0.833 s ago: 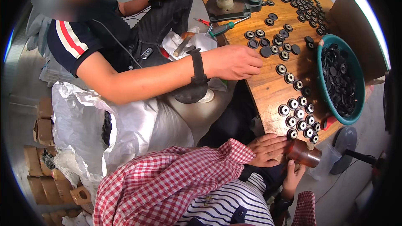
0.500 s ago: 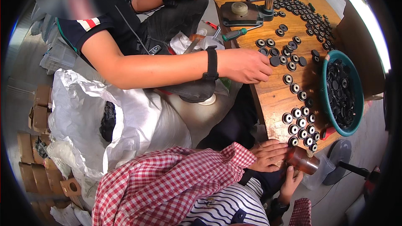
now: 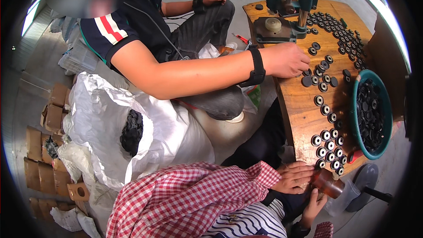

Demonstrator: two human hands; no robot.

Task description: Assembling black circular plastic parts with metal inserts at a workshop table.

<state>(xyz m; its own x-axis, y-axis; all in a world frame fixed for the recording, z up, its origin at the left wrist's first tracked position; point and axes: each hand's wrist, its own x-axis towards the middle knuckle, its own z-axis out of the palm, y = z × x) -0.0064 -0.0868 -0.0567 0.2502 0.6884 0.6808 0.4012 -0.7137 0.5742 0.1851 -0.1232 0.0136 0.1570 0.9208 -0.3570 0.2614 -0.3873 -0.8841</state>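
At the near edge of the wooden table (image 3: 304, 125), my left hand (image 3: 294, 177) lies with fingers stretched toward a shiny brown cylinder (image 3: 329, 184). My right hand (image 3: 313, 207) comes up from below, its fingertips against the cylinder's lower side; part of its grip is hidden. The cylinder tilts down to the right, just past the table edge. Beyond it stands a cluster of black discs with metal centres (image 3: 330, 145). Farther up the table, a co-worker's hand (image 3: 288, 59) reaches in from the left, fingers closed near more discs; what it holds cannot be seen.
A teal basin (image 3: 388, 125) of black parts stands at the table's right. A green hand press (image 3: 282, 26) is at the far end. An open white sack (image 3: 174, 136) with black parts lies left, near cardboard boxes (image 3: 57, 94). A dark round base (image 3: 365, 178) stands right of the cylinder.
The whole view has shifted, so things appear lower and farther right. The co-worker's hand has moved farther up the table, and its arm now hides the green-handled screwdriver. My hands hold nearly the same pose.
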